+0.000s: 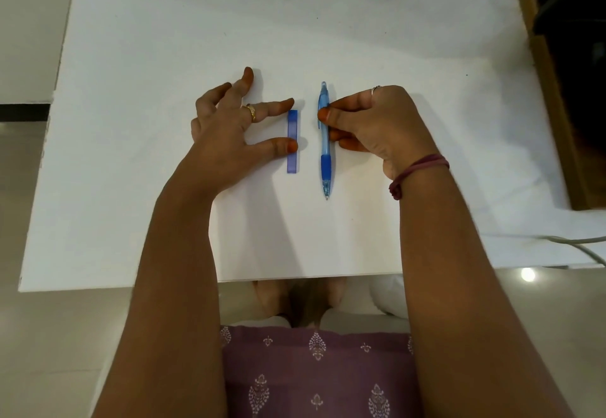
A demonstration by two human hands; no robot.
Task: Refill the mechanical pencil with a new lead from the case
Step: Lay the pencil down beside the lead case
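White table (131, 122), wide bare room left and beyond, near edge well back from the work. Left hand (226, 129) spread, thumb and forefinger tips touching the blue lead case (292, 141), not gripping. Right hand (370, 122) pinching the blue mechanical pencil (324, 137) mid-barrel, flat, tip toward the body. Risk, probably: lead snapping or rolling off if tipped out carelessly

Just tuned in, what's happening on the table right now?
A person is at the start of refilling a mechanical pencil. It lies flat on the white table, tip toward them, and the right hand pinches its barrel. Beside it, apart, lies the blue lead case; the left hand touches it with thumb and a fingertip, other fingers spread. Nothing is lifted, and the case looks unopened.
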